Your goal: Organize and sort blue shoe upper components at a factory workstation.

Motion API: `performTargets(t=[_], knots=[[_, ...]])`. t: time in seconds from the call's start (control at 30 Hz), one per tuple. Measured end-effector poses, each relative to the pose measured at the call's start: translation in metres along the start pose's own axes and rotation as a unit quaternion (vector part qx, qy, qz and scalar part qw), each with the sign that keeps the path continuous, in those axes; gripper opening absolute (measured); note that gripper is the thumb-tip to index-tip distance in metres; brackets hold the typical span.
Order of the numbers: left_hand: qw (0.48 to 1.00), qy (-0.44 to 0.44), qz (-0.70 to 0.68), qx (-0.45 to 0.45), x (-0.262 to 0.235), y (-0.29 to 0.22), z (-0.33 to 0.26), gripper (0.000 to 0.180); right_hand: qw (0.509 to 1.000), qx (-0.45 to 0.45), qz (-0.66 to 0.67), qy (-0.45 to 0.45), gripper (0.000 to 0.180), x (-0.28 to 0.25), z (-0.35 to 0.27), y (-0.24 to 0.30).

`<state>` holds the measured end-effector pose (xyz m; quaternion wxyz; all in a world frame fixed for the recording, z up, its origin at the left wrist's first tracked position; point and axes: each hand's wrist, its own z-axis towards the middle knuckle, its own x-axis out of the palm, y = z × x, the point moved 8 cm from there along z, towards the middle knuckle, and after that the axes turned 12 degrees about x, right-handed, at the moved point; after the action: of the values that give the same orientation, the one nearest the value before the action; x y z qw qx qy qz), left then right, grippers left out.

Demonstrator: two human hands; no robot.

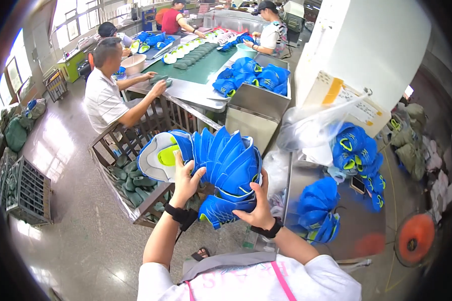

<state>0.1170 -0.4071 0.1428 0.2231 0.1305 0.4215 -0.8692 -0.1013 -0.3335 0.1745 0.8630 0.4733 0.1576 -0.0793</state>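
Note:
I hold a fanned stack of blue shoe uppers [221, 160] with yellow-green trim in front of my chest. My left hand [185, 180] grips the stack's left end, thumb over the pale inner side of the outermost upper [158, 158]. At the lower right my right hand [256, 208] supports the stack from below, fingers curled around its edge. Both wrists wear black bands.
A metal bench [356, 226] on the right holds more blue uppers [319, 208] and a clear bag [311, 130] of them. A wooden crate [135, 205] of dark green lasts stands below. Ahead, a green conveyor table [206, 67] has people seated and standing around it.

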Motion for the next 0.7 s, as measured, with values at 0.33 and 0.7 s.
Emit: performTargets(t=[0.33,0.7], knots=[[0.990,0.022,-0.033,0.136,0.082,0.057,0.147,0.032,0.995,0.060,-0.008,-0.074,0.086,-0.050,0.099,-0.100],[0.966,0.031,0.015,0.257,0.239,0.070,0.404,0.034,0.987,-0.006,0.063,-0.149,0.079,-0.194,0.308,-0.208]])
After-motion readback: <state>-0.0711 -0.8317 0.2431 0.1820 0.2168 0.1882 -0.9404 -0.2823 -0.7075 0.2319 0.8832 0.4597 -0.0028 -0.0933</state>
